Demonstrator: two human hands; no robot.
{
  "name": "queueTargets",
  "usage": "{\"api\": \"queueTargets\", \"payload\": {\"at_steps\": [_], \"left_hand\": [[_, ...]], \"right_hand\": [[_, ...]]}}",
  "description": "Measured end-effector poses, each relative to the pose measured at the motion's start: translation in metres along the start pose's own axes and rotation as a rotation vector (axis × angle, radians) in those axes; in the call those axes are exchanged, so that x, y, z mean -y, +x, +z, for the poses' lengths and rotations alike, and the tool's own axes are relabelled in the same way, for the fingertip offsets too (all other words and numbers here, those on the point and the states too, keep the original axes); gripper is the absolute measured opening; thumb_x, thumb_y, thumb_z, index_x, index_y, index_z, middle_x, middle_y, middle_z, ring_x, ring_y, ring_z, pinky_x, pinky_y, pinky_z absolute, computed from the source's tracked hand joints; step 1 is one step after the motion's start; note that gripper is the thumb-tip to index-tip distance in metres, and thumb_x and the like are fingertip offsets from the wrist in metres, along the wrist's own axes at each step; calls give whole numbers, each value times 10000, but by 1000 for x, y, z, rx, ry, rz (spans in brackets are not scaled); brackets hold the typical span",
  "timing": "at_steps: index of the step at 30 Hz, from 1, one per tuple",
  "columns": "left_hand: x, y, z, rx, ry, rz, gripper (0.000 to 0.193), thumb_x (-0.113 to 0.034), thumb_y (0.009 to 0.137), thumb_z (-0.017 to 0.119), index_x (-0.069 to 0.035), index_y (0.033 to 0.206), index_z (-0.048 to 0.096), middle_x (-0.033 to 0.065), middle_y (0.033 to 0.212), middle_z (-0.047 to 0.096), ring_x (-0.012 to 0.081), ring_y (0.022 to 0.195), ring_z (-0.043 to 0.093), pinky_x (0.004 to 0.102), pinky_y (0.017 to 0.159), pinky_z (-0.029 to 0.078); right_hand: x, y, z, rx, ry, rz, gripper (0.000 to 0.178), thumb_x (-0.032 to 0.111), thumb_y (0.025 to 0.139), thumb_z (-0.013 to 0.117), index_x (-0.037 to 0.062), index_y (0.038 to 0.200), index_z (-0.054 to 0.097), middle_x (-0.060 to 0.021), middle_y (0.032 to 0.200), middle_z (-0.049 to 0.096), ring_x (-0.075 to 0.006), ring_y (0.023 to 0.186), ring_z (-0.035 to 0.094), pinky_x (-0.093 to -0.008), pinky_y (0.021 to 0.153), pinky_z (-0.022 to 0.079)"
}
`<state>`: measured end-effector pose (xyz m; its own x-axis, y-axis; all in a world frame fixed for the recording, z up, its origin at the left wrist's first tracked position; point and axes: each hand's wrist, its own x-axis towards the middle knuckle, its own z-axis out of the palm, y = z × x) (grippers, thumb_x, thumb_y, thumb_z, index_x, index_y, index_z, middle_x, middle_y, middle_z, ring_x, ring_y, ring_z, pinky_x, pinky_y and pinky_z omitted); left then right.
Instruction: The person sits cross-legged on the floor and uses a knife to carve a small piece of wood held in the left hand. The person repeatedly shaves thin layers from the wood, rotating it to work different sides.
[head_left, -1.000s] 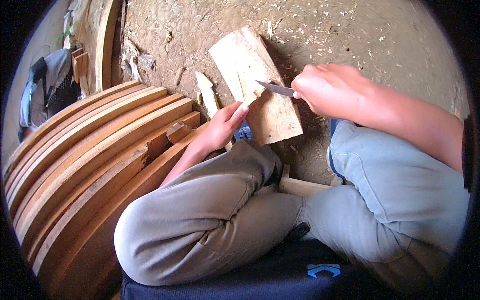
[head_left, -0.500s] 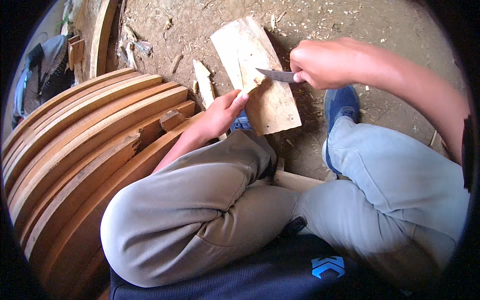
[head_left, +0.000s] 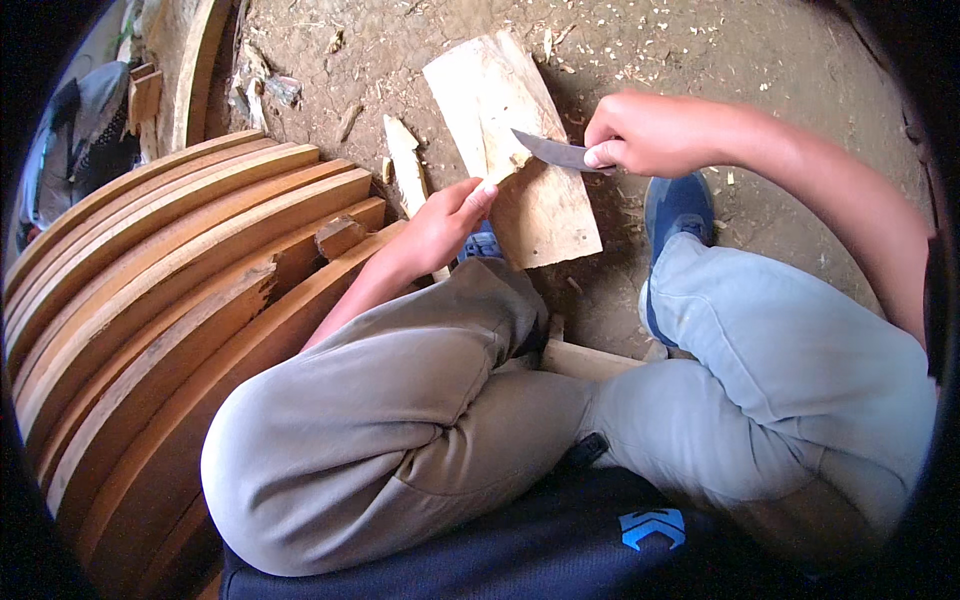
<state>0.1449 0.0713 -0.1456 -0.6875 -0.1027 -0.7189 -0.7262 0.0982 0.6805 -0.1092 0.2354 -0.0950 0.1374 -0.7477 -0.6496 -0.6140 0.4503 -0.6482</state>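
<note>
My left hand [head_left: 455, 218] pinches a small pale piece of wood [head_left: 508, 170] over a flat wooden board [head_left: 548, 218]. In my right hand [head_left: 640, 132] is a knife [head_left: 552, 151] with a dark, curved blade pointing left. The blade lies across the board, its tip just above the far end of the small piece; whether they touch I cannot tell. My fingers hide the knife's handle. The board slants away from me between my feet, and its far half is bare.
Curved planks [head_left: 190, 290] are stacked along my left side. A jagged wood offcut [head_left: 404, 160] lies left of the board. Shavings [head_left: 690, 45] are scattered over the dirt floor. My blue shoe [head_left: 683, 212] rests right of the board. A dark cloth [head_left: 100, 115] hangs at the far left.
My right hand has come slightly lower, and the knife has tilted a little. My left hand and the small wood piece have hardly moved.
</note>
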Motion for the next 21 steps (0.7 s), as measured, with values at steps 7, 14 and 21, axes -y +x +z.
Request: {"api": "queueTargets", "payload": {"at_steps": [7, 14, 21], "left_hand": [[0, -2, -2, -3, 86, 47, 452, -419, 1070, 447, -3, 925, 543, 7, 718, 466, 115, 691, 442, 301, 621, 411], [-26, -12, -3, 99, -75, -147, 326, -345, 1065, 462, -30, 1079, 545, 29, 654, 516, 130, 482, 512, 291, 447, 400], [-35, -14, 3, 97, -91, -157, 309, -338, 1064, 469, -59, 1195, 491, 24, 675, 531, 109, 474, 479, 270, 440, 377]], "right_hand": [[-24, -1, 14, -222, 99, -128, 308, 279, 1008, 542, -2, 925, 637, -166, 665, 582, -308, 596, 531, -431, 627, 449], [-1, -29, 20, -313, -211, -6, 243, 239, 997, 530, 40, 968, 666, -210, 773, 652, -400, 760, 660, -514, 697, 516], [8, -33, 25, -277, -196, 67, 233, 236, 995, 536, 59, 974, 685, -215, 801, 672, -406, 796, 680, -511, 704, 538]]}}
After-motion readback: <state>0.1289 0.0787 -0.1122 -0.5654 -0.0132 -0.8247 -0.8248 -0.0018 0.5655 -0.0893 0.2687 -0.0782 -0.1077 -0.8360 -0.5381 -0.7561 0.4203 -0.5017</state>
